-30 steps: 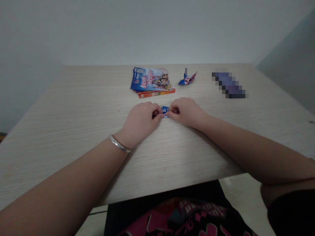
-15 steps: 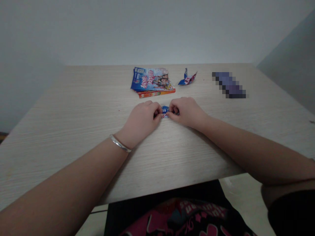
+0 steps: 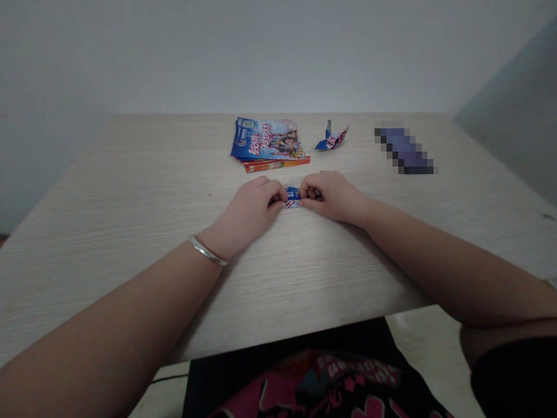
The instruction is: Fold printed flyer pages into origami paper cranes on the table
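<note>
A small folded piece of blue, white and red paper (image 3: pixel 293 196) lies on the light wooden table (image 3: pixel 130 191) between my two hands. My left hand (image 3: pixel 250 212), with a silver bangle on its wrist, pinches the paper's left end with curled fingers. My right hand (image 3: pixel 331 196) pinches the right end the same way. Most of the paper is hidden under my fingers.
A stack of colourful printed sheets (image 3: pixel 267 144) lies further back on the table. To its right stands a folded paper figure (image 3: pixel 331 138). A blurred dark oblong thing (image 3: pixel 404 151) lies at the back right. The table's front edge is near my lap.
Both hands stay pinched on the small paper, with only slight shifts of the fingers. The view has moved a little.
</note>
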`<state>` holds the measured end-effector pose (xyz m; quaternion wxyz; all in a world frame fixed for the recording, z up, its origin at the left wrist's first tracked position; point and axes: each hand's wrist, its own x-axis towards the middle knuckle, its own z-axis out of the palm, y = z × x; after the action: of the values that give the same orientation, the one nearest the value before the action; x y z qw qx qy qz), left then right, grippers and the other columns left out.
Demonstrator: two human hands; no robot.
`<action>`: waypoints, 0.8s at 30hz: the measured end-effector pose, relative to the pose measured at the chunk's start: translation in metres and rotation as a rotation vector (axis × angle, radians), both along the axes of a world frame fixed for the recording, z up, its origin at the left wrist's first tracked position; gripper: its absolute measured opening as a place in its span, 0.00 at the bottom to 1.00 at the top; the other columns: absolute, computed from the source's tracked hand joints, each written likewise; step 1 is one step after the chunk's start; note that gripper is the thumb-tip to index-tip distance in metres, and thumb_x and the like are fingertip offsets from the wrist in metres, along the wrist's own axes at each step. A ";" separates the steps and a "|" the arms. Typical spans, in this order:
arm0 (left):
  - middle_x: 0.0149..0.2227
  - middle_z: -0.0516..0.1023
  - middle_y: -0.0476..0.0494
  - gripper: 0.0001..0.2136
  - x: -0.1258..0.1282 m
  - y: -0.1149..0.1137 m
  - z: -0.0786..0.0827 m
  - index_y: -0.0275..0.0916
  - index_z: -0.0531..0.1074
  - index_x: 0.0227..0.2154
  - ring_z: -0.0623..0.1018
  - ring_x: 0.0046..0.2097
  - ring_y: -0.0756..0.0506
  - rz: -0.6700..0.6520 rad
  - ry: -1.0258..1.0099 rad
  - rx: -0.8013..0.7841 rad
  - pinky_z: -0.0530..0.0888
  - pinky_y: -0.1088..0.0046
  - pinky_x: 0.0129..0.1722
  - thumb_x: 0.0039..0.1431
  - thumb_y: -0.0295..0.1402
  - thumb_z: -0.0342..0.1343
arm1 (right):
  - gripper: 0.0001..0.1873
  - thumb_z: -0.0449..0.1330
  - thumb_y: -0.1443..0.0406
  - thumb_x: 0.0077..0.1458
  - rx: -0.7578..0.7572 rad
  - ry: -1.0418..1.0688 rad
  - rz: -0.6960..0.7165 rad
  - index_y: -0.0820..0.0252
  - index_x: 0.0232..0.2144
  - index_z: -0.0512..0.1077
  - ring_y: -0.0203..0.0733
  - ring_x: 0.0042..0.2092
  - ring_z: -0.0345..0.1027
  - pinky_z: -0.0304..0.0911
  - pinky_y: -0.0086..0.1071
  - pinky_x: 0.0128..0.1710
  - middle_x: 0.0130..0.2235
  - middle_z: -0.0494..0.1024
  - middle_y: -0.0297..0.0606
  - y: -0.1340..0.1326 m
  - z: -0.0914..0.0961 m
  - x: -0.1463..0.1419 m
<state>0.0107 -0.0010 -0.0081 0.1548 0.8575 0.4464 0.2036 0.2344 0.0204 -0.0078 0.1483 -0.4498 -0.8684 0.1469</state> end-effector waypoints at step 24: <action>0.48 0.80 0.35 0.18 -0.005 -0.010 0.015 0.39 0.80 0.55 0.77 0.48 0.37 -0.264 0.391 0.241 0.76 0.55 0.53 0.72 0.30 0.48 | 0.11 0.60 0.64 0.64 0.294 0.034 0.340 0.53 0.38 0.84 0.43 0.41 0.74 0.62 0.37 0.42 0.39 0.85 0.40 0.004 -0.004 0.020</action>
<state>0.0058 -0.0107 0.0069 -0.0126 0.9436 0.3248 0.0637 0.2543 0.0249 -0.0118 0.2000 -0.2681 -0.9411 0.0494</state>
